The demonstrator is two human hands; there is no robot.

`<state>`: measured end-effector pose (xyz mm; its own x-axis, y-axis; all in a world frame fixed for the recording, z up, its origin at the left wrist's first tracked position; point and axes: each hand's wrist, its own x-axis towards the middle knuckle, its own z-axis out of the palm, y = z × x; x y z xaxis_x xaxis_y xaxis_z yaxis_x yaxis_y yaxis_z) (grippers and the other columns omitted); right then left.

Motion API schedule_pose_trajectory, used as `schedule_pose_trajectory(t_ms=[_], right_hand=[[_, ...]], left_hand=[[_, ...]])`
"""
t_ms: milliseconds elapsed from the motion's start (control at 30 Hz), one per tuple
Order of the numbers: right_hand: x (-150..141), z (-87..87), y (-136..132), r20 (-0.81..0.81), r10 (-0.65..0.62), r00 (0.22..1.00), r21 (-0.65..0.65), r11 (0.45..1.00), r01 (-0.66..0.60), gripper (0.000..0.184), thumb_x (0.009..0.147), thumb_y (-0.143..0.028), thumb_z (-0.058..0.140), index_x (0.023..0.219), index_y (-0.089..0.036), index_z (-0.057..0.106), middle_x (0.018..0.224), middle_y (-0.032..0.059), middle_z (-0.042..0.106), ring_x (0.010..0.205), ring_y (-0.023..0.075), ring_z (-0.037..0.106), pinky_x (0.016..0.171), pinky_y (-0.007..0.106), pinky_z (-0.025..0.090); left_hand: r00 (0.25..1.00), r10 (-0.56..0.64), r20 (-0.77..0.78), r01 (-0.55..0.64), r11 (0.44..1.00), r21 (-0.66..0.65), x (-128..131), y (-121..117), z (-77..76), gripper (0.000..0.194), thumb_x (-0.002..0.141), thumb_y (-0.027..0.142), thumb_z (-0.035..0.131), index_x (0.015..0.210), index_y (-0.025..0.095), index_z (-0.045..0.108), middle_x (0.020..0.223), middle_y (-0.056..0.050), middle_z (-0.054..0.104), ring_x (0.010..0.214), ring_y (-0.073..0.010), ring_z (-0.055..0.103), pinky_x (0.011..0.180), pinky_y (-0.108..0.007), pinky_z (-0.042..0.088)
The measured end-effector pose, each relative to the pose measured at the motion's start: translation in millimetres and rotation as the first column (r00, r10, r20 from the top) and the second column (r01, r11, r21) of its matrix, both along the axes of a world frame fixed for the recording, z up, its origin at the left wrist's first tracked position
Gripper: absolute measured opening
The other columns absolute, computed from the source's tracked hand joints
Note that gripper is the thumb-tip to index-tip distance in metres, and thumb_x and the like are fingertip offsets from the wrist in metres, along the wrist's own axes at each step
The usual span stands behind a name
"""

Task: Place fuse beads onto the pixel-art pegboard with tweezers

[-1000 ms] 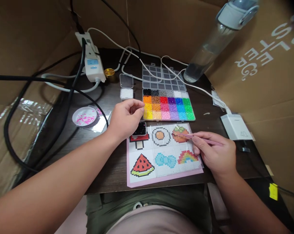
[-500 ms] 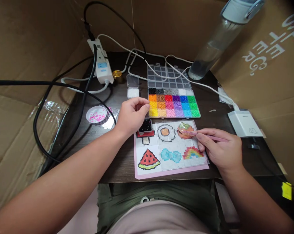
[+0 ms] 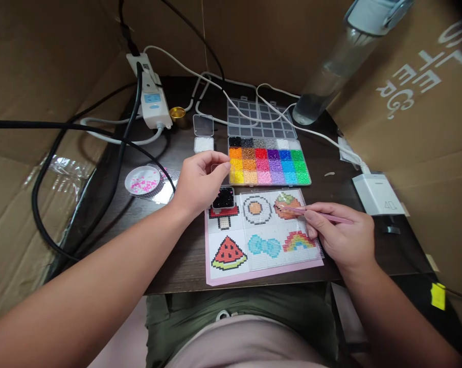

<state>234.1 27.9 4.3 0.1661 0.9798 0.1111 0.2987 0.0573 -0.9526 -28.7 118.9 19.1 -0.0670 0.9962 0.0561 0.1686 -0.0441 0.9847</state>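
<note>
A pattern sheet (image 3: 231,271) with pixel pictures lies at the table's near edge under a clear pegboard (image 3: 267,230). My right hand (image 3: 340,237) is closed on pink tweezers (image 3: 315,213), their tip over the strawberry picture (image 3: 288,205). My left hand (image 3: 198,184) is curled above a small open box of black beads (image 3: 223,198), with its thumb and fingertips pinched on what looks like the box's clear lid. Just behind the sheet sits a compartment tray of coloured beads (image 3: 269,166), its lid open.
A small box of white beads (image 3: 203,144), a gold cap (image 3: 177,113), a power strip (image 3: 149,97) with cables, a white dish of pink beads (image 3: 142,181), a clear bottle (image 3: 330,66) and a white charger (image 3: 377,194) stand on the table. Cardboard walls surround it.
Only the camera view has shifted slightly. Both hands keep their places over the bead box and the strawberry picture.
</note>
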Motion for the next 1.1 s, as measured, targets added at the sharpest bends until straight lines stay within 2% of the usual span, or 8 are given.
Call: schedule_pose_trajectory(t_ms=[333,733,1100], right_hand=[[-4.9,4.8,3.7,-0.053,0.01,0.999,-0.027,1.0,-0.012,0.02,0.08,-0.033,0.078,0.086,-0.014,0.079,0.045,-0.001,0.06,0.039,0.0101,0.051,0.037,0.023,0.044],[-1.7,3.2,2.7,-0.062,0.032,0.998,-0.008,0.999,-0.032,0.013,0.083,-0.027,0.076,0.086,-0.015,0.08,0.047,-0.001,0.06,0.04,0.0096,0.051,0.039,0.022,0.044],[-1.8,2.5,1.6,-0.055,0.035,0.998,0.015,0.999,-0.035,0.009,0.082,-0.025,0.076,0.084,-0.017,0.08,0.046,-0.0014,0.061,0.04,0.009,0.052,0.038,0.02,0.044]], left_hand=[[1.0,0.019,-0.005,-0.019,1.0,-0.016,0.0,1.5,3.0,0.006,0.077,0.024,0.072,0.081,0.02,0.072,0.074,0.0,0.068,0.061,-0.0111,0.057,0.057,-0.023,0.043],[1.0,0.006,-0.031,-0.006,1.0,-0.002,-2.1,1.8,0.7,0.009,0.079,0.027,0.071,0.083,0.019,0.073,0.074,-0.001,0.068,0.065,-0.0125,0.058,0.059,-0.024,0.045],[1.0,0.007,-0.031,-0.007,1.0,-0.019,-0.6,1.5,1.6,0.009,0.079,0.026,0.069,0.082,0.018,0.072,0.071,0.0,0.065,0.062,-0.011,0.056,0.053,-0.021,0.041]])
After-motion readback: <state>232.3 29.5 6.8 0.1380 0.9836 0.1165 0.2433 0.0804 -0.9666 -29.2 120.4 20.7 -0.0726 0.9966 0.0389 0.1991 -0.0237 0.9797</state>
